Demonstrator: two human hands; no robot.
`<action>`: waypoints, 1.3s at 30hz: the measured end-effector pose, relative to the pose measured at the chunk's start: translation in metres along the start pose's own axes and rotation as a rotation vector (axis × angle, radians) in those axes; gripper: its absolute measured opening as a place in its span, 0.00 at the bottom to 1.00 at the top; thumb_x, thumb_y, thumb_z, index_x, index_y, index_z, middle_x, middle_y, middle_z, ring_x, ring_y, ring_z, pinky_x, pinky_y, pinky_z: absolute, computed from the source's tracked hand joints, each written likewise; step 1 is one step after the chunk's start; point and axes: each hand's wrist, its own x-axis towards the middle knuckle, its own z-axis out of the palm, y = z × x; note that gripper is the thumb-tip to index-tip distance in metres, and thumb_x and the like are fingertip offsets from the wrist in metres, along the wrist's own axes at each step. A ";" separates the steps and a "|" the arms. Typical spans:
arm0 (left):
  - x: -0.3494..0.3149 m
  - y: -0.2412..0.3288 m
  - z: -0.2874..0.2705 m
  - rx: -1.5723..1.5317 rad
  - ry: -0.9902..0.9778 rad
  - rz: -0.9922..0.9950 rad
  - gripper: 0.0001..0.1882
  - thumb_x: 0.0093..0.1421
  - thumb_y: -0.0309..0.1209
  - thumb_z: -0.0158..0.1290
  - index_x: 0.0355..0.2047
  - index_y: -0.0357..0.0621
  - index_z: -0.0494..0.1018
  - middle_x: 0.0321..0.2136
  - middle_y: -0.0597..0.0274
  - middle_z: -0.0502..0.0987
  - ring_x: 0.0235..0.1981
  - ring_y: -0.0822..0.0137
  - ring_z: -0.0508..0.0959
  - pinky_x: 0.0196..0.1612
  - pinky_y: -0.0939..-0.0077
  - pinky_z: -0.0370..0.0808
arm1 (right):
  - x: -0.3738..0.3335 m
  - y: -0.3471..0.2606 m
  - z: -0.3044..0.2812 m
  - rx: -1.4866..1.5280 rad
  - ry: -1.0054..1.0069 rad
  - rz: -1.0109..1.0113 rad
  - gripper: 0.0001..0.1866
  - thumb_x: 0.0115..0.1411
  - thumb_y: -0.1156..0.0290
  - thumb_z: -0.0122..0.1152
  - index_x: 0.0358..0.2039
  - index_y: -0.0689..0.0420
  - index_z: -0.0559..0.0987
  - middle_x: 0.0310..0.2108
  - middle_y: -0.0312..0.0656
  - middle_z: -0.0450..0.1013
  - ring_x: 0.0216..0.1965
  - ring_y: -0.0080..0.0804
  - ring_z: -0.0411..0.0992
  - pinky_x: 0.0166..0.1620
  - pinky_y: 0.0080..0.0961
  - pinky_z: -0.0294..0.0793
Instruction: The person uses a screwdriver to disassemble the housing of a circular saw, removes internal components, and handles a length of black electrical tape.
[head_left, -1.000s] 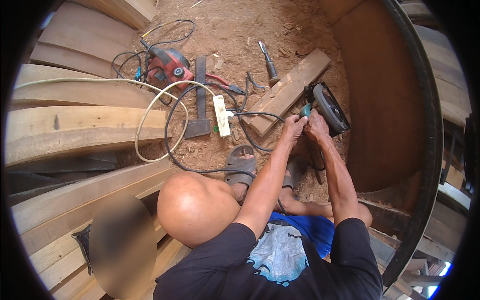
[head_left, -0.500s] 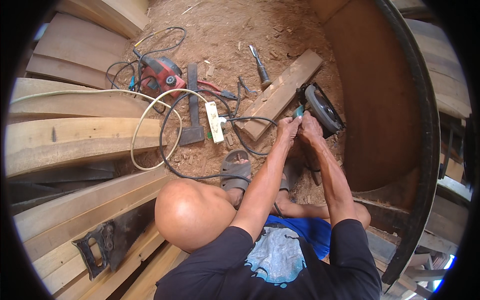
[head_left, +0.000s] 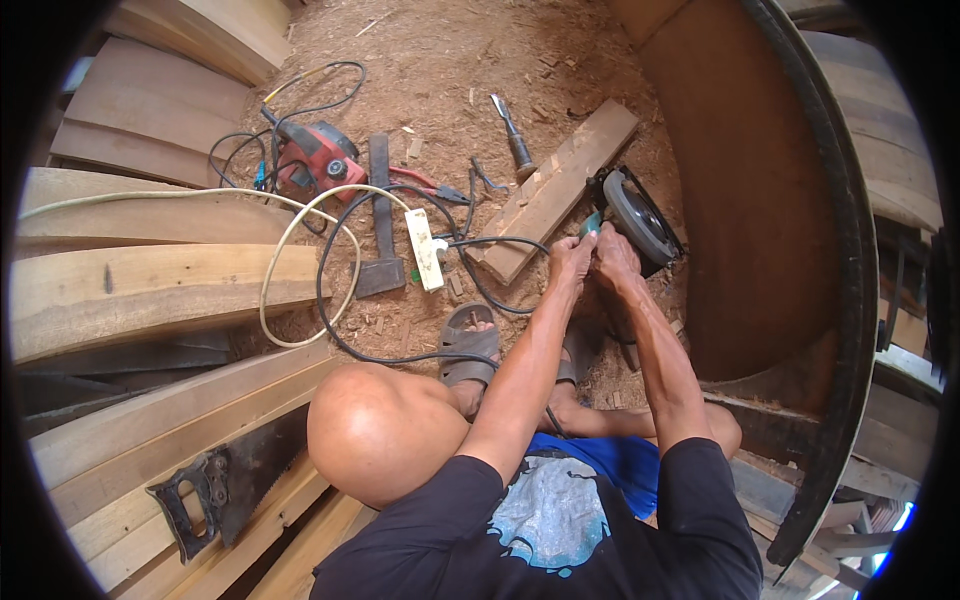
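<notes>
Both hands are closed, side by side, on the green handle of a circular saw (head_left: 645, 225) with a dark round guard and a black plate. My left hand (head_left: 571, 257) wraps the near left side of the handle. Close against it, my right hand (head_left: 614, 254) grips just behind the guard. Fingers hide most of the handle. A brown plank (head_left: 560, 190) lies on the ground beside the saw, slanting away to the upper right. The saw's underside and any contact with the plank are hidden. A black cable (head_left: 510, 240) runs from near my left hand to a white power strip (head_left: 425, 250).
Left of the plank lie a chisel (head_left: 513, 140), a hammer (head_left: 382, 225), red-handled pliers (head_left: 440, 190) and a red electric planer (head_left: 318, 160). A curved brown wall (head_left: 760, 200) rises on the right. Boards (head_left: 160, 290) and a handsaw (head_left: 225, 490) are at left.
The scene has shifted very slightly in the picture. Both hands keep their grip on the saw, and nothing has been taken up or let go.
</notes>
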 end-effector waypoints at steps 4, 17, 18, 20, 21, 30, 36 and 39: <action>-0.004 0.006 -0.001 -0.051 -0.039 -0.004 0.18 0.66 0.42 0.62 0.32 0.35 0.82 0.27 0.62 0.82 0.24 0.73 0.78 0.28 0.75 0.74 | -0.001 -0.003 -0.003 -0.019 -0.022 0.000 0.22 0.57 0.71 0.65 0.50 0.64 0.71 0.44 0.64 0.79 0.49 0.63 0.78 0.50 0.55 0.77; 0.006 0.015 -0.013 0.111 -0.121 -0.064 0.21 0.65 0.41 0.62 0.28 0.30 0.81 0.25 0.57 0.82 0.23 0.69 0.77 0.26 0.68 0.73 | -0.002 -0.001 0.000 -0.027 0.008 -0.040 0.20 0.55 0.73 0.63 0.48 0.65 0.72 0.43 0.65 0.79 0.48 0.65 0.77 0.50 0.55 0.77; 0.008 0.016 -0.013 0.119 -0.126 -0.066 0.21 0.65 0.41 0.62 0.29 0.29 0.82 0.26 0.56 0.82 0.23 0.69 0.77 0.26 0.68 0.74 | -0.001 -0.002 0.000 -0.022 0.011 -0.032 0.20 0.56 0.73 0.62 0.48 0.65 0.72 0.42 0.65 0.79 0.48 0.65 0.77 0.50 0.55 0.77; 0.007 0.018 -0.011 0.128 -0.131 -0.073 0.21 0.65 0.41 0.62 0.30 0.28 0.82 0.27 0.56 0.82 0.24 0.68 0.77 0.26 0.68 0.74 | 0.000 -0.002 0.000 -0.016 0.011 -0.021 0.20 0.56 0.73 0.62 0.48 0.65 0.72 0.42 0.66 0.79 0.48 0.65 0.77 0.50 0.55 0.77; 0.007 0.019 -0.009 0.119 -0.119 -0.089 0.21 0.65 0.40 0.61 0.30 0.28 0.82 0.27 0.56 0.82 0.24 0.68 0.77 0.27 0.68 0.74 | 0.000 -0.002 0.000 -0.021 0.014 -0.016 0.20 0.56 0.73 0.63 0.48 0.65 0.72 0.43 0.65 0.79 0.49 0.65 0.77 0.50 0.54 0.77; 0.013 0.012 0.001 -0.130 -0.062 -0.221 0.19 0.66 0.40 0.62 0.32 0.32 0.81 0.29 0.56 0.82 0.26 0.66 0.79 0.31 0.66 0.76 | -0.002 -0.006 -0.001 -0.032 -0.008 0.008 0.23 0.56 0.72 0.66 0.50 0.64 0.72 0.45 0.64 0.79 0.50 0.64 0.77 0.51 0.54 0.77; 0.004 0.007 -0.002 -0.096 -0.072 -0.223 0.24 0.63 0.49 0.64 0.30 0.35 0.81 0.25 0.60 0.80 0.22 0.68 0.75 0.27 0.68 0.71 | -0.001 -0.001 0.002 -0.019 -0.028 0.050 0.25 0.55 0.71 0.67 0.52 0.64 0.71 0.46 0.65 0.78 0.52 0.63 0.77 0.53 0.54 0.76; -0.005 0.016 -0.008 -0.019 0.028 -0.248 0.28 0.63 0.54 0.63 0.28 0.36 0.81 0.23 0.62 0.78 0.20 0.70 0.71 0.24 0.69 0.67 | -0.003 -0.003 0.005 -0.024 -0.047 0.046 0.28 0.55 0.70 0.69 0.54 0.63 0.69 0.46 0.66 0.78 0.52 0.64 0.76 0.54 0.54 0.76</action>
